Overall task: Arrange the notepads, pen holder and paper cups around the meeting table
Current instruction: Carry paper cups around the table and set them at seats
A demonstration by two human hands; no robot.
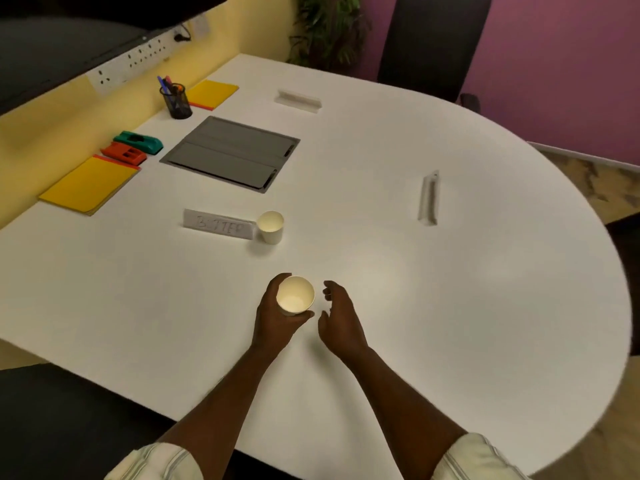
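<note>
My left hand [273,317] grips a white paper cup [295,295] above the near middle of the white table [450,306]. My right hand [341,317] hovers just right of it, fingers relaxed and holding nothing. A second paper cup [271,226] stands upright farther in, beside a white name card [219,224]. One yellow notepad [90,184] lies at the left edge, another yellow notepad [213,94] near the wall. A black mesh pen holder [176,101] with several pens stands between them.
A grey floor-box lid [230,153] sits flush in the table. A green stapler [138,141] and a red stapler [124,154] lie by the near notepad. Two more name cards [298,100] [429,197] stand farther out. Black chairs [433,43] surround the table.
</note>
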